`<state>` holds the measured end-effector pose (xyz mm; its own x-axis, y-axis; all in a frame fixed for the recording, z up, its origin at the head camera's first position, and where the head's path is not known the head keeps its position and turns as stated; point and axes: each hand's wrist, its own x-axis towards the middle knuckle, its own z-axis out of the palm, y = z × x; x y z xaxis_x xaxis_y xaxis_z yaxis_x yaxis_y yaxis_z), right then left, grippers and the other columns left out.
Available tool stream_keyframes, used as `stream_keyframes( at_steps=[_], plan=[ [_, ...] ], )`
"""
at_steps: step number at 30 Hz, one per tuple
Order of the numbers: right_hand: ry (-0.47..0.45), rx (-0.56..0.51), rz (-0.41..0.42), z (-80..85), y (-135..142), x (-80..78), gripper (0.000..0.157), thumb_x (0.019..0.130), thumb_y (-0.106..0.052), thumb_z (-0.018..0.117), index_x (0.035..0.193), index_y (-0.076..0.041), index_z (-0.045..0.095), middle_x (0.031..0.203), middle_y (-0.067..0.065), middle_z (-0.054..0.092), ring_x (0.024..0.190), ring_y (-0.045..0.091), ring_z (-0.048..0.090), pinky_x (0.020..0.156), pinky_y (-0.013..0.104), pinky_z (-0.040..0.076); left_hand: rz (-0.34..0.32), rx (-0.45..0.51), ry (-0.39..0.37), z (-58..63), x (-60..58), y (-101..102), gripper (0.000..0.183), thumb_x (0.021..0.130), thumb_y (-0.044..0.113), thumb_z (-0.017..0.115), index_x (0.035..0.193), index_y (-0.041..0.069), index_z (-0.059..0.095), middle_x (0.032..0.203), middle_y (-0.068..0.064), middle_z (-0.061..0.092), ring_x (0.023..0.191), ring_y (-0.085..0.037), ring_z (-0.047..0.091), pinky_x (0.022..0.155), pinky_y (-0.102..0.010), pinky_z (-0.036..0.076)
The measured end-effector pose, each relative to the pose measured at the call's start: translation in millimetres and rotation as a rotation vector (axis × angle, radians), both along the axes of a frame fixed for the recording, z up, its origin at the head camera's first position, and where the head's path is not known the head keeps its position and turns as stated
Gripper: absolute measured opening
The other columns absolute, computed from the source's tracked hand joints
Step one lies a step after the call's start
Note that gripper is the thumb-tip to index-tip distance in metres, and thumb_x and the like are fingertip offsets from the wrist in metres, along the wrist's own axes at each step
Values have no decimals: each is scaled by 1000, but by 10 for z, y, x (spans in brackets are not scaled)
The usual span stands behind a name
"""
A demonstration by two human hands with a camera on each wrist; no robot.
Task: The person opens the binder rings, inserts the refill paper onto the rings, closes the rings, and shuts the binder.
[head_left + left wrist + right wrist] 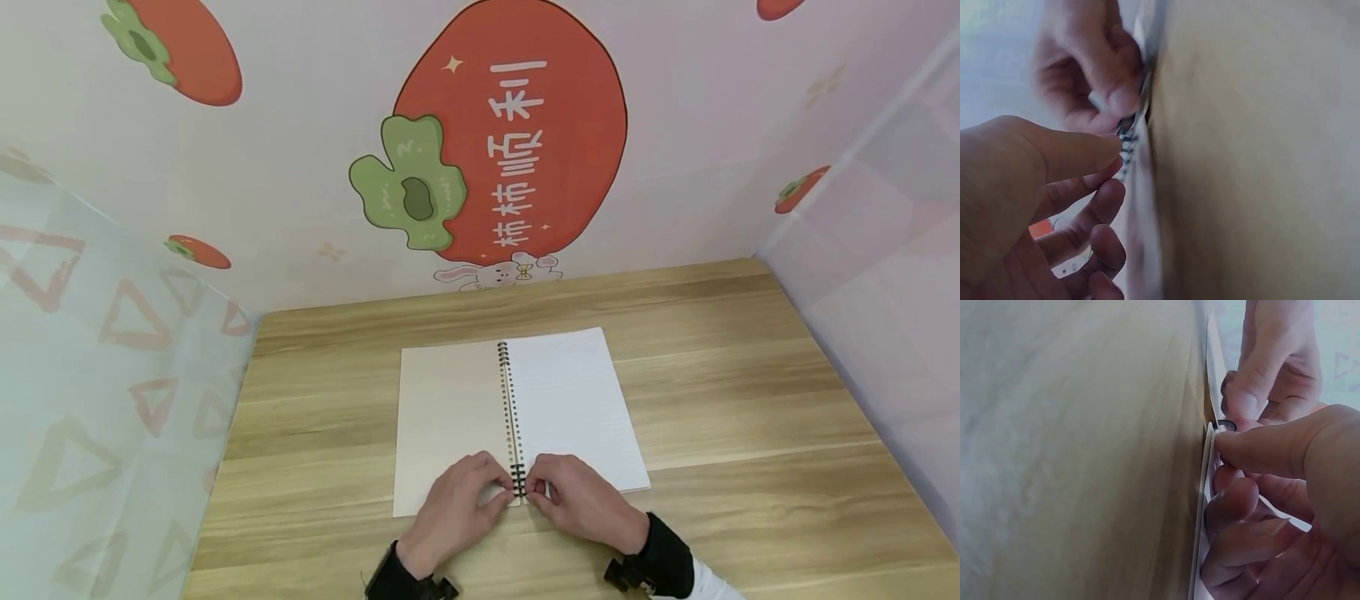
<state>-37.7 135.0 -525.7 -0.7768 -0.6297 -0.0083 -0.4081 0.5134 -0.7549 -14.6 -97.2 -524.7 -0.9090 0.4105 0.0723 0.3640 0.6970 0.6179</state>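
A loose-leaf notebook lies spread on the table, with a plain beige cover [450, 408] on the left and white lined pages [573, 408] on the right. Black binder rings [517, 477] join the two sides at the lower end of the spine, and a second short set of rings [503, 353] sits at the upper end. Punched holes show between them. My left hand [461, 502] pinches the lower rings from the left. From the right, my right hand [583, 502] pinches the same rings, thumb close to the page edge. Fingertips partly hide the rings in both wrist views.
The wooden table [322, 417] extends on both sides of the notebook. Behind it rises a wall [300, 183] printed with persimmons, and patterned side panels stand at left [97, 400] and right [892, 250]. Black straps with small cameras circle both wrists.
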Motion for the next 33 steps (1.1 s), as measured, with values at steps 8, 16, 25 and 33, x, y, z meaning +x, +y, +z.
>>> stream_keyframes(
  at_steps=[8, 16, 25, 33],
  plan=[
    [-11, -33, -35, 64, 145, -78, 5, 96, -16, 71, 98, -20, 73, 87, -15, 61, 68, -1, 52, 63, 20, 48, 345, 16, 42, 113, -180, -305, 28, 89, 25, 79, 114, 14, 74, 118, -3, 66, 107, -25, 59, 92, -43, 46],
    [159, -16, -261, 110, 438, -265, 10, 93, -13, 75, 103, -12, 74, 93, -10, 63, 82, 8, 57, 71, 28, 50, 566, 84, -93, 174, -300, -618, 56, 93, 24, 75, 139, -1, 56, 139, -22, 50, 126, -40, 51, 102, -55, 44],
    [372, 28, -439, 37, 725, -372, 21, 90, -4, 74, 110, 4, 70, 126, 23, 60, 121, 42, 52, 101, 56, 37, 606, 169, -220, 182, -340, -715, 62, 96, 25, 71, 146, -4, 47, 139, -26, 46, 118, -39, 52, 97, -50, 46],
    [230, 31, -462, -11, 786, -359, 22, 97, -5, 66, 117, 6, 67, 141, 27, 53, 131, 44, 49, 105, 58, 40, 646, 271, -272, 164, -368, -780, 60, 96, 8, 68, 150, -3, 42, 147, -26, 44, 118, -41, 57, 96, -51, 51]
  ],
)
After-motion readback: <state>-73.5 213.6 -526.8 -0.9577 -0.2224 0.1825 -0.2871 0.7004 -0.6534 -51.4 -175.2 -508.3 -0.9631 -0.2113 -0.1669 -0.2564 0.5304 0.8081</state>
